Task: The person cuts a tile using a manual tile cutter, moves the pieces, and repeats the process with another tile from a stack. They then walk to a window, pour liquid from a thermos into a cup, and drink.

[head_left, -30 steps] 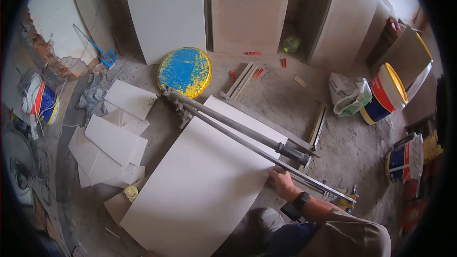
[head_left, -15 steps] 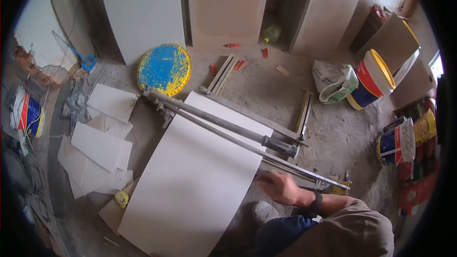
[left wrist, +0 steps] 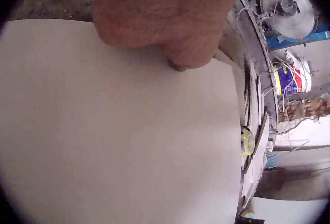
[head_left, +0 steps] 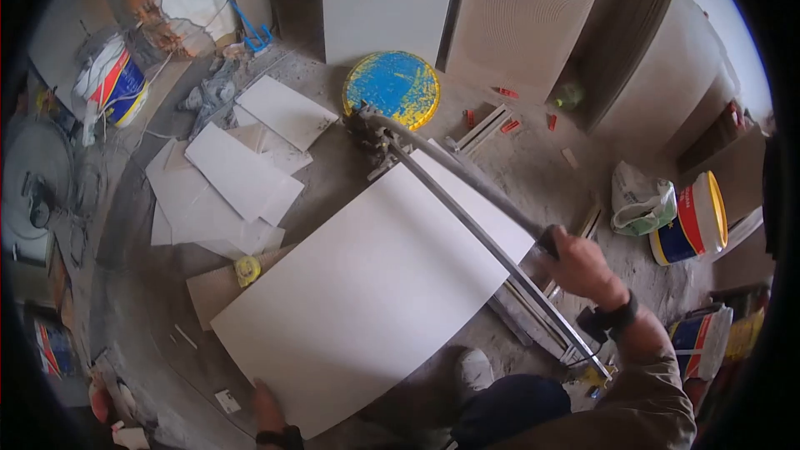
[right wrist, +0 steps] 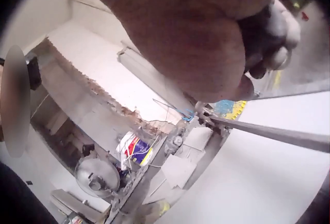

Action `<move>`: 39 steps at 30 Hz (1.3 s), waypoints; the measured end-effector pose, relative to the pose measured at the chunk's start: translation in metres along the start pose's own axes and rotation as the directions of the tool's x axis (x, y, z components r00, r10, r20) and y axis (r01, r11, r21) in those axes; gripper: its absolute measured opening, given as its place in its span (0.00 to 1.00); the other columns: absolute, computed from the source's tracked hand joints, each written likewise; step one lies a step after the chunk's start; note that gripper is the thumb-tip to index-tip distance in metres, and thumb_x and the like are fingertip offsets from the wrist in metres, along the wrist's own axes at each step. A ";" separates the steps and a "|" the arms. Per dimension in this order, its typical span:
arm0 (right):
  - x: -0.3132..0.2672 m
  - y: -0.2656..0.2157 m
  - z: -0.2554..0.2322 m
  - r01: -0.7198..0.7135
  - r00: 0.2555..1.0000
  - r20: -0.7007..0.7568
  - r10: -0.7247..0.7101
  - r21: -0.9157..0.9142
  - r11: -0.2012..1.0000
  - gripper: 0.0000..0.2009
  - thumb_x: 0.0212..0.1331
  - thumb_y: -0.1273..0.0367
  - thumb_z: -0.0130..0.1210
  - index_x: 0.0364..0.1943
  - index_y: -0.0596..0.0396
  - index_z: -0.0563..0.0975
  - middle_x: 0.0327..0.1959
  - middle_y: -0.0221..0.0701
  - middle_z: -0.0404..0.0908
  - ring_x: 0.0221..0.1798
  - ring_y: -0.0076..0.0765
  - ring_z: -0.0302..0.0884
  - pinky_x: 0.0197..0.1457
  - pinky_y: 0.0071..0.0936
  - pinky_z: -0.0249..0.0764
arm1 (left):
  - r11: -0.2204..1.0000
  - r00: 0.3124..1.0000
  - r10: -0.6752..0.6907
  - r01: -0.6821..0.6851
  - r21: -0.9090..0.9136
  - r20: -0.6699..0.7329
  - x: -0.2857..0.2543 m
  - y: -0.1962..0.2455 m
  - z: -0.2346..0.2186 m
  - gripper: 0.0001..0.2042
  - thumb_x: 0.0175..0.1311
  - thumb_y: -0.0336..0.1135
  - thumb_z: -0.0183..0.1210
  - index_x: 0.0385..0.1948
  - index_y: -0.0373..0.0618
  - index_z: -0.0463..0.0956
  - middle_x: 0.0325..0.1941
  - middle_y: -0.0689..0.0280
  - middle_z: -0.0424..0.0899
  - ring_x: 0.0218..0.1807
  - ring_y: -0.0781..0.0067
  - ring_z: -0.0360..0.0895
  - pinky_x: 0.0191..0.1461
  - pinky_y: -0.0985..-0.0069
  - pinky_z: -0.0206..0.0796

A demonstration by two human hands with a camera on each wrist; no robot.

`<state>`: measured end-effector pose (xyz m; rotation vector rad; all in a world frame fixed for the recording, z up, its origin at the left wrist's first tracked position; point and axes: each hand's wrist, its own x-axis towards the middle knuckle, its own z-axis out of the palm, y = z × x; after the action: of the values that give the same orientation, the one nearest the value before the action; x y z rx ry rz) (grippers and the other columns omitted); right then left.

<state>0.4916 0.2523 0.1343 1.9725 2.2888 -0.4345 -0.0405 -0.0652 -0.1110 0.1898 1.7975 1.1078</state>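
A large white tile (head_left: 367, 283) lies under the long tile cutter (head_left: 467, 208) in the head view. My right hand (head_left: 582, 267) grips the black handle end (head_left: 547, 240) of the cutter's lever. In the right wrist view, the fingers (right wrist: 281, 56) curl round that dark handle, and the cutter's bar (right wrist: 273, 133) crosses over the tile. At the near left edge of the tile is my left hand (head_left: 268, 410). The left wrist view shows a fingertip (left wrist: 180, 67) right at the tile's surface; the other fingers are hidden.
Cut tile pieces (head_left: 242, 175) lie piled at left, with a yellow tape measure (head_left: 247, 270) beside the tile. A blue-and-yellow round lid (head_left: 392, 87) lies beyond the cutter's far end. Large panels (head_left: 525, 17) lean at the back. Buckets (head_left: 690, 221) and a bag (head_left: 642, 200) stand at right.
My right hand has left the tile's right edge and taken hold of the lever's handle, which stands farther from the rail. My left hand has come into view. The head view has turned.
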 end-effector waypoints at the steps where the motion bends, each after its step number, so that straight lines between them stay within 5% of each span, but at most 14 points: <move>1: -0.007 -0.003 -0.016 -0.010 1.000 0.018 0.010 0.006 1.000 0.16 0.57 0.63 0.58 0.43 0.59 0.69 0.26 0.48 0.78 0.34 0.58 0.78 0.36 0.48 0.72 | 1.000 0.999 -0.008 0.008 0.002 -0.038 -0.006 0.002 0.001 0.29 0.74 0.53 0.36 0.59 0.32 0.66 0.57 0.54 0.74 0.56 0.59 0.74 0.60 0.66 0.66; 5: -0.059 0.008 -0.055 0.057 0.998 -0.002 -0.057 0.003 0.998 0.13 0.55 0.67 0.58 0.39 0.59 0.69 0.23 0.46 0.76 0.31 0.59 0.77 0.33 0.48 0.70 | 0.996 0.992 -0.068 0.063 -0.058 -0.102 -0.005 0.013 0.007 0.31 0.74 0.56 0.37 0.58 0.33 0.67 0.56 0.54 0.75 0.52 0.60 0.76 0.56 0.67 0.68; 8: -0.128 0.063 -0.040 0.009 0.999 0.037 -0.007 -0.069 0.998 0.11 0.52 0.70 0.57 0.37 0.59 0.70 0.22 0.46 0.75 0.30 0.60 0.76 0.32 0.49 0.69 | 0.997 0.991 -0.081 0.080 -0.020 -0.105 0.002 0.007 -0.003 0.31 0.73 0.58 0.39 0.57 0.32 0.68 0.54 0.56 0.75 0.50 0.61 0.76 0.55 0.68 0.68; 12: -0.240 0.145 0.003 -0.401 0.898 0.133 0.419 -0.142 0.905 0.08 0.45 0.69 0.57 0.31 0.55 0.74 0.21 0.45 0.76 0.29 0.60 0.76 0.32 0.48 0.72 | 0.996 0.992 -0.092 0.091 -0.019 -0.088 0.028 -0.026 -0.031 0.31 0.72 0.58 0.41 0.55 0.32 0.69 0.51 0.58 0.77 0.47 0.64 0.76 0.54 0.68 0.68; 15: -0.302 0.201 0.036 -0.512 0.846 0.063 0.530 -0.186 0.839 0.08 0.43 0.68 0.58 0.28 0.54 0.76 0.22 0.46 0.77 0.30 0.59 0.77 0.34 0.47 0.74 | 0.989 0.976 -0.142 0.145 0.004 -0.165 0.043 -0.042 -0.047 0.32 0.73 0.58 0.41 0.54 0.31 0.70 0.50 0.59 0.77 0.47 0.66 0.75 0.53 0.68 0.67; 19: -0.317 0.200 0.035 -0.450 0.884 0.060 0.463 -0.158 0.879 0.08 0.43 0.68 0.58 0.29 0.54 0.78 0.24 0.46 0.79 0.30 0.59 0.78 0.34 0.47 0.74 | 0.994 0.994 -0.105 0.105 -0.030 -0.007 0.023 -0.012 -0.024 0.31 0.73 0.58 0.42 0.56 0.32 0.69 0.52 0.61 0.77 0.52 0.66 0.73 0.58 0.69 0.64; 22: -0.315 0.206 0.036 -0.421 0.889 0.119 0.442 -0.168 0.892 0.08 0.44 0.68 0.58 0.30 0.54 0.78 0.23 0.46 0.79 0.30 0.59 0.78 0.34 0.47 0.74 | 0.984 0.987 -0.136 0.145 -0.104 0.090 -0.001 0.013 -0.006 0.33 0.72 0.60 0.40 0.64 0.36 0.61 0.64 0.58 0.69 0.63 0.60 0.67 0.67 0.64 0.58; 25: -0.318 0.200 0.039 -0.440 0.882 0.100 0.460 -0.170 0.882 0.09 0.44 0.68 0.59 0.30 0.54 0.77 0.22 0.46 0.78 0.29 0.59 0.78 0.33 0.47 0.74 | 0.997 0.998 -0.065 0.065 -0.034 0.019 0.009 -0.009 -0.021 0.31 0.72 0.58 0.44 0.58 0.33 0.67 0.56 0.59 0.75 0.56 0.64 0.72 0.63 0.67 0.63; 28: -0.324 0.212 0.050 -0.452 0.879 0.123 0.461 -0.097 0.887 0.09 0.44 0.68 0.58 0.32 0.54 0.77 0.22 0.46 0.78 0.30 0.59 0.78 0.34 0.46 0.74 | 0.966 0.984 -0.178 0.179 -0.187 0.020 0.015 -0.008 -0.018 0.31 0.71 0.57 0.46 0.58 0.33 0.67 0.56 0.59 0.75 0.57 0.63 0.72 0.63 0.67 0.63; 39: -0.331 0.226 0.070 -0.502 0.846 0.166 0.507 -0.076 0.862 0.09 0.45 0.69 0.57 0.33 0.55 0.77 0.24 0.49 0.78 0.32 0.62 0.77 0.36 0.49 0.73 | 0.961 0.968 -0.249 0.245 -0.130 -0.016 0.017 0.000 -0.017 0.31 0.71 0.57 0.47 0.59 0.33 0.65 0.58 0.57 0.73 0.58 0.61 0.72 0.64 0.65 0.64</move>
<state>0.7582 -0.0538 0.1149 2.2977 1.5682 -0.4924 -0.0629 -0.0662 -0.1202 -0.1274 1.7175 1.0455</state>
